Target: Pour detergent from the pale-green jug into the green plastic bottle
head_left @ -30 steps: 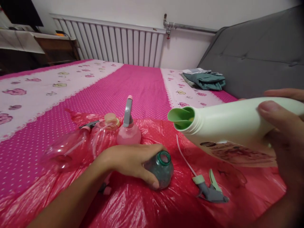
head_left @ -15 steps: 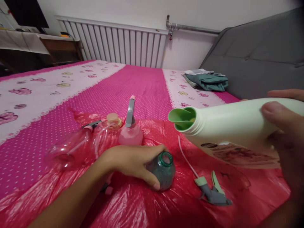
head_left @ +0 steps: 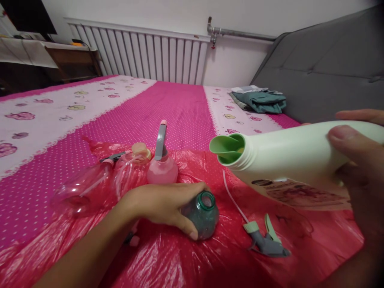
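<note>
My left hand (head_left: 168,208) is wrapped round a small green see-through bottle (head_left: 204,218), which stands with its uncapped mouth facing up. Tilted almost flat, a large pale green detergent bottle (head_left: 285,152) is gripped by my right hand (head_left: 357,160). Its green pouring spout (head_left: 229,149) points left, above and a little right of the small bottle's mouth. I can see no liquid leaving it. To the right of the small bottle, a grey and green spray trigger head (head_left: 267,242) with its thin tube lies on the red plastic sheet (head_left: 168,256).
Behind my left hand, a pink spray bottle (head_left: 162,168) stands upright. Clear pink bottles (head_left: 87,188) lie at the left, one with a dark trigger. Folded clothes (head_left: 259,100) rest on the pink bedspread (head_left: 174,104) near the grey headboard (head_left: 324,68).
The whole view has shifted slightly, so everything sits a little further left. Both hands keep their holds, and the detergent bottle's tilt looks about the same.
</note>
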